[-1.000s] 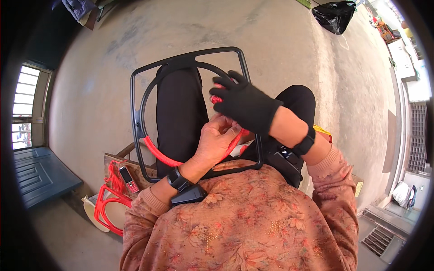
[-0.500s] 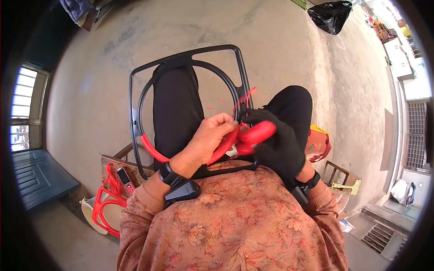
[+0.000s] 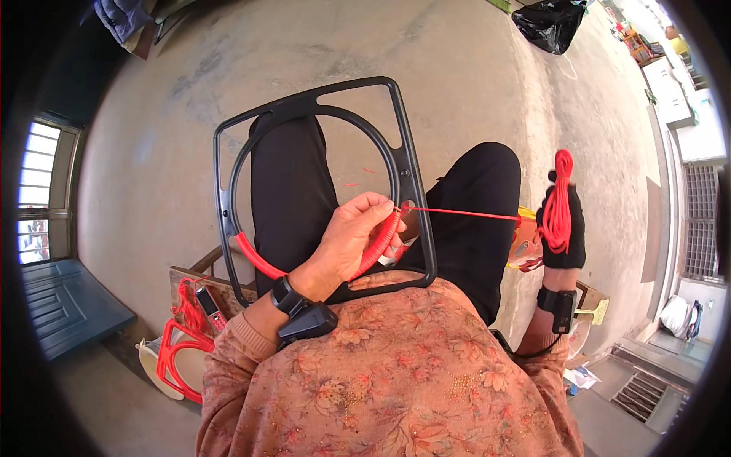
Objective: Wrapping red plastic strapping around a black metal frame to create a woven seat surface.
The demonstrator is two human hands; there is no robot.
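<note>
A black frame [image 3: 409,152] with a round inner ring lies across my lap. Red cord is wound tightly round the ring's near part, and the wrapped section [image 3: 261,260] shows on both sides of my left wrist. My bare left hand [image 3: 355,231] pinches the ring at the end of the winding, thumb and forefinger pressed on the cord. From there a taut red cord [image 3: 464,213] runs right to my right hand [image 3: 569,221]. That hand, in a black glove, is closed round a long red cord bundle [image 3: 560,209], held out beyond my right knee.
To the left, a wooden bench [image 3: 199,283] carries a mobile phone [image 3: 211,308] and loose red cord [image 3: 185,306]. A red frame [image 3: 169,362] is beside it. A red bag [image 3: 525,247] stands by my right leg; a black plastic bag [image 3: 550,29] lies far right.
My right hand has swung out to the right with the red cord bundle, drawing the cord straight. My left hand stays pinched on the ring.
</note>
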